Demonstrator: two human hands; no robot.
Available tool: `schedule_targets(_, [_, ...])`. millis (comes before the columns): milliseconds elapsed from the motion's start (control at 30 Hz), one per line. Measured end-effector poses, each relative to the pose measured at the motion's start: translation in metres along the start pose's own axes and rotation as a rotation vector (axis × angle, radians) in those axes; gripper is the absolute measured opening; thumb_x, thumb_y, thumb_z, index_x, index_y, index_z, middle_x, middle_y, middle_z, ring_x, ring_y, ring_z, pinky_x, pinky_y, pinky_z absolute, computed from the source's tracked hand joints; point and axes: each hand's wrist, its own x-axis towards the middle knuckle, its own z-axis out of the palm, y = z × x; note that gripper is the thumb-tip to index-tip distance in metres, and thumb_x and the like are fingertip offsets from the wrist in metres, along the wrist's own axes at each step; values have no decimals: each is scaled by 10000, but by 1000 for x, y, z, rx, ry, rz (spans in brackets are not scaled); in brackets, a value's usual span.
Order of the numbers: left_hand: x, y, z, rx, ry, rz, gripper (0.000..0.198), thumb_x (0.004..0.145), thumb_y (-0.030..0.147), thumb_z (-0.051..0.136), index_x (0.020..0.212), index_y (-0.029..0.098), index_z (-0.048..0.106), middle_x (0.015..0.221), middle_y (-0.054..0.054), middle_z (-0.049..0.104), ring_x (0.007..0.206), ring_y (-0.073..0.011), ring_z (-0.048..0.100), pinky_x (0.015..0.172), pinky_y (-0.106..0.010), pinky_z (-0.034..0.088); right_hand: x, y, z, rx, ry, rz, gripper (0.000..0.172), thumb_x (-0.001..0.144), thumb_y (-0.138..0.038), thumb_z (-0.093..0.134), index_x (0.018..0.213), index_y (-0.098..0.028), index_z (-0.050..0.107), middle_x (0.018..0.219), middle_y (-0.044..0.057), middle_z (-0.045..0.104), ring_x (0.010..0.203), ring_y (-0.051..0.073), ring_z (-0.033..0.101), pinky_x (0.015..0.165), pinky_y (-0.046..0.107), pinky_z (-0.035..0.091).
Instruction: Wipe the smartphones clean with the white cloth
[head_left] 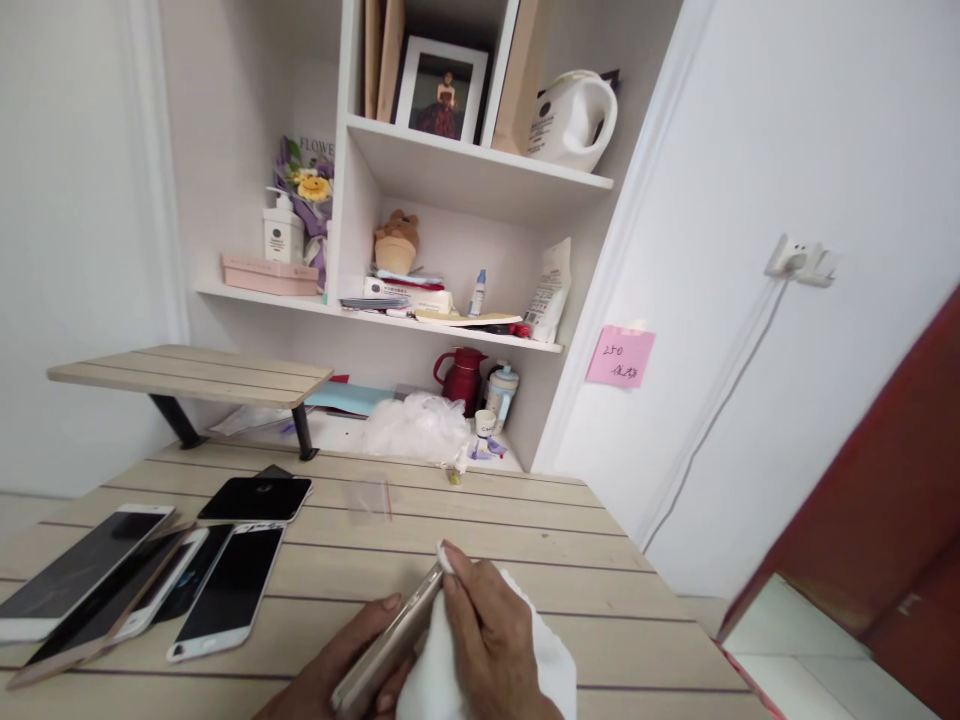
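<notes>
Head view, clock positions read from the hands, 12 o'clock straight ahead. White built-in shelving [465, 180] stands at 12 o'clock beyond a wooden plank table [510, 560], with a red door [885, 480] at 3 o'clock. Shelf items include a framed photograph [442, 90], a white plastic jug [574, 120], a white pump bottle [283, 228], a red vacuum flask [459, 380] and a bouquet [307, 180] with a card reading "FLOWE", its last letters hidden. A low wooden riser [187, 378] on black legs sits at 10 o'clock. Several smartphones [225, 590] lie at 9 o'clock, one face-down and dark [255, 498]. A crumpled white plastic bag [416, 428] and a clear resealable bag [369, 500] lie at 12 o'clock. A pink sticky note [620, 356] at 2 o'clock bears handwritten "250" above illegible characters. The gold smartphone [386, 640] is held above the table's near edge, its long axis pointing to 1 o'clock. The left hand [337, 665] grasps its lower end; the right hand [487, 640] clasps a white cloth [480, 675] against its upper part.
</notes>
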Motion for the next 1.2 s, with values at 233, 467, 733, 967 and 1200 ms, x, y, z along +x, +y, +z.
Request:
schedule_targets(233, [-12,9,9,-3,68,5,412,807,489,725,569,164,639,500,-55,592,430,-103,498,420,-195,370,3,-8,-1,150,-12,180,291,995,-231,515,1250,-227,654,933,46,710,853,164,691,783,250,549])
schedule_targets(467, [-15,8,8,-22,102,65,338,800,417,760,618,154,649,537,-30,611,453,-87,537,429,-164,406,9,-11,2,406,-75,528,377,992,-471,494,1093,-197,732,832,27,706,763,189,643,689,263,524])
schedule_targets(733, [-4,4,-6,-23,106,4,487,855,500,660,599,85,670,512,-26,580,424,-67,520,395,-134,393,13,-12,1,365,-75,528,388,970,-493,514,889,-187,739,719,15,663,687,184,606,622,256,500])
schedule_targets(967, [-10,10,1,67,-24,38,528,808,573,662,611,83,667,455,9,492,376,-42,423,379,-138,280,10,-8,6,354,-117,572,397,978,-492,489,797,-185,665,716,7,637,683,169,578,643,253,477])
schedule_targets(1200, [0,8,-4,136,-35,84,566,883,593,550,703,76,697,442,-1,510,338,-51,404,356,-154,254,5,-2,9,390,-20,562,364,977,-458,522,1072,-176,731,923,58,745,867,213,682,815,307,552])
